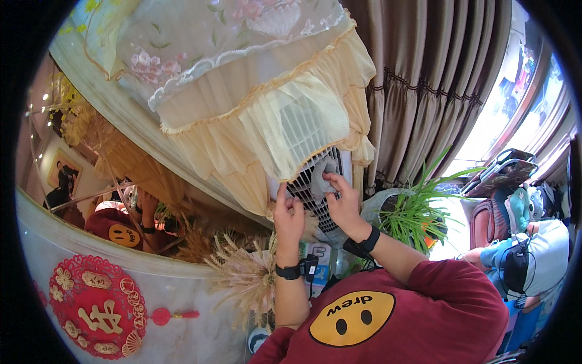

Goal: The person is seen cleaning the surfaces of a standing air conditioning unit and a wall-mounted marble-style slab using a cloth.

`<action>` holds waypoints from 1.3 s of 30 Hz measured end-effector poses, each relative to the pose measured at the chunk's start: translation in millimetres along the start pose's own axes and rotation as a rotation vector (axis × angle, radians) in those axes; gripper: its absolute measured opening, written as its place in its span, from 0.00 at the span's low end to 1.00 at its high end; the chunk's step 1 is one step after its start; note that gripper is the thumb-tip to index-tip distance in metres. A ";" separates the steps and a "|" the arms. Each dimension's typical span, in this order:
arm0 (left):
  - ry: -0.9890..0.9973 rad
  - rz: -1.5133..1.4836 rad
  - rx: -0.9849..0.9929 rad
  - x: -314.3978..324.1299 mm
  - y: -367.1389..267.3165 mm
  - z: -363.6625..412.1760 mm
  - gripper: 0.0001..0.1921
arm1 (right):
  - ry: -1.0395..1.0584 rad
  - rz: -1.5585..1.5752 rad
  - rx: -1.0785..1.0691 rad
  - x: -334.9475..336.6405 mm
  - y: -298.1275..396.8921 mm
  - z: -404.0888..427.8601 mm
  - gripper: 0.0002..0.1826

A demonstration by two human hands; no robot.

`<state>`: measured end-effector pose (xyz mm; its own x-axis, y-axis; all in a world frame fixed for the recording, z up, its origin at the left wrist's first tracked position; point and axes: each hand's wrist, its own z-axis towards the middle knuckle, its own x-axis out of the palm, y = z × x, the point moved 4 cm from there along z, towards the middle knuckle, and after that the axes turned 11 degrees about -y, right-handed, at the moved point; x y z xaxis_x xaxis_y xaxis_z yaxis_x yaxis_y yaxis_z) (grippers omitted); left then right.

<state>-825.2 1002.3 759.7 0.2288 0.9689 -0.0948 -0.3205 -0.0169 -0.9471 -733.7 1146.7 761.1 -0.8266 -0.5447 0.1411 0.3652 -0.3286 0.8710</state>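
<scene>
My right hand (342,200) holds a grey cloth (323,177) against the dark grille (320,204) of a standing unit that looks like an air conditioner. Left of it, my left hand (289,214) is raised, its index fingertip at the orange-trimmed lower edge of a sheer cream cover (304,123); whether the fingers pinch the fabric is unclear. The cover hangs over the upper part of the grille, with ruffles at both sides and embroidered flowers above. Both wrists wear black straps, and a small black device is fixed at the left one.
Dried wheat stalks (254,277) stand below my left forearm. A potted green plant (416,214) is right of the unit, beside brown curtains (423,91). A mirror (113,182) and red ornament (97,307) are at left. Another person (541,255) is at far right near a chair.
</scene>
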 end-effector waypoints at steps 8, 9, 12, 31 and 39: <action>0.004 -0.040 -0.019 -2.9 -2.1 -1.4 0.31 | -0.043 -0.081 -0.061 1.5 8.7 25.5 0.24; 0.005 -0.045 -0.018 0.1 -1.6 -0.7 0.31 | -0.035 -0.087 -0.082 -2.0 -2.3 17.9 0.24; -0.004 -0.018 0.001 1.4 -3.0 -2.1 0.32 | -0.037 -0.039 -0.018 -3.7 -28.0 -5.7 0.24; -0.014 0.033 0.000 2.0 4.3 -1.6 0.36 | 0.049 -0.049 0.118 -9.1 -27.3 -8.3 0.22; -0.014 0.016 0.005 -0.1 1.9 -0.5 0.37 | 0.036 0.010 -0.008 -3.7 -25.3 -0.5 0.22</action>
<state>-825.4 1002.1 757.8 0.2107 0.9718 -0.1059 -0.3287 -0.0316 -0.9439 -739.6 1156.6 738.3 -0.8068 -0.5758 0.1325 0.3771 -0.3293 0.8657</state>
